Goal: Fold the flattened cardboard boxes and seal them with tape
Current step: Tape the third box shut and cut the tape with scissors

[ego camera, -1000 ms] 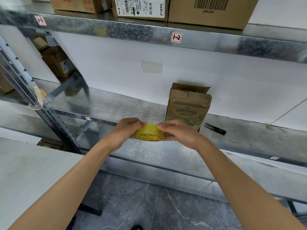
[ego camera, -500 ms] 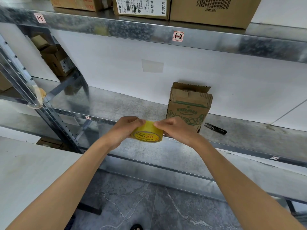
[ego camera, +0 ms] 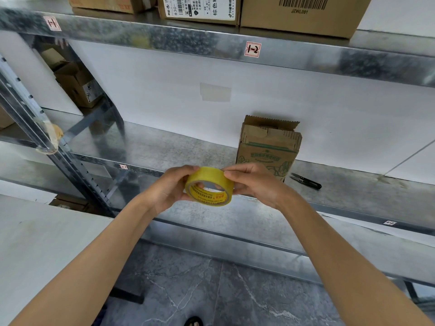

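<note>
1. Head view, nearest you: both bare forearms reach out over the grey stone floor (ego camera: 211, 290) toward the metal rack.
2. Your left hand (ego camera: 169, 187) and right hand (ego camera: 256, 182) hold the yellow tape roll (ego camera: 209, 187) between them in the air, in front of the middle shelf (ego camera: 164, 149). Each grip is closed on the roll. The left fingers curl round its left side and one shows through the core. The right fingertips (ego camera: 227, 173) pinch the outer band at the top right.
3. The roll looks light and stiff, with a hard core and a slick outer wrap. Judging by that, hold it by the core or the flat side walls and keep one thumb free to feel for the loose end. I cannot make out that end here. Once lifted, the tape will probably be thin, clingy and quick to fold onto itself.
4. Just behind your right hand, the cardboard box (ego camera: 268, 149) stands upright on the middle shelf against the white wall. Its top flaps look turned in, but I cannot tell whether they are sealed. It looks light, so it may slide on the smooth metal. Brace it at a corner or wall when you press the tape down.
5. Black snips (ego camera: 306, 181) lie on the shelf just right of the box.
6. Farthest up, brown cartons (ego camera: 301, 15) sit on the upper shelf.
</note>
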